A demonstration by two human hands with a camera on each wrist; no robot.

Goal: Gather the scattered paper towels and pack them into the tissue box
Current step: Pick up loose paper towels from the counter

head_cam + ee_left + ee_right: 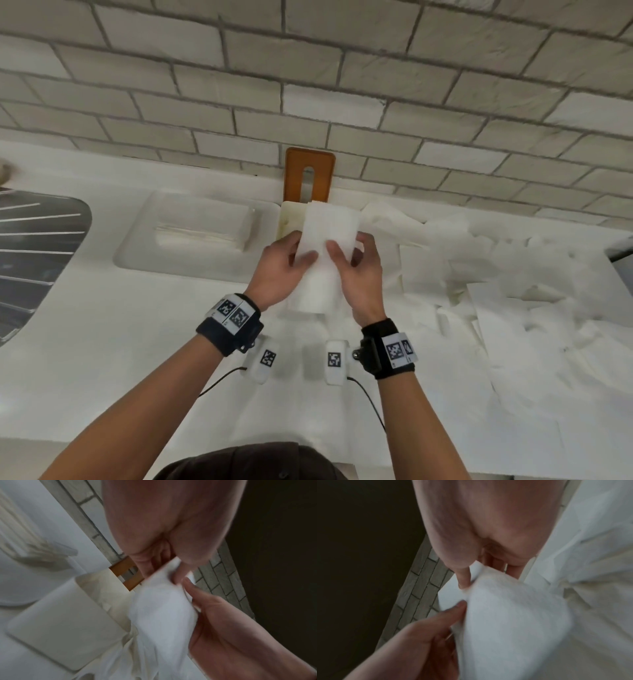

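A folded white paper towel (325,253) is held up between both hands, just above and in front of the white tissue box (287,219). My left hand (298,255) pinches its left edge and my right hand (346,260) pinches its right edge, thumbs on the near face. The box's orange slotted lid (310,174) leans upright against the tiled wall behind it. In the left wrist view the towel (163,615) hangs beside the open box (65,628). The right wrist view shows the towel (513,622) under my thumb. Several loose towels (513,274) lie scattered to the right.
A clear shallow tray (202,229) holding a flat stack of towels lies left of the box. A metal sink (34,257) lies at the far left. The brick-tiled wall (308,85) runs along the back of the white counter (137,342).
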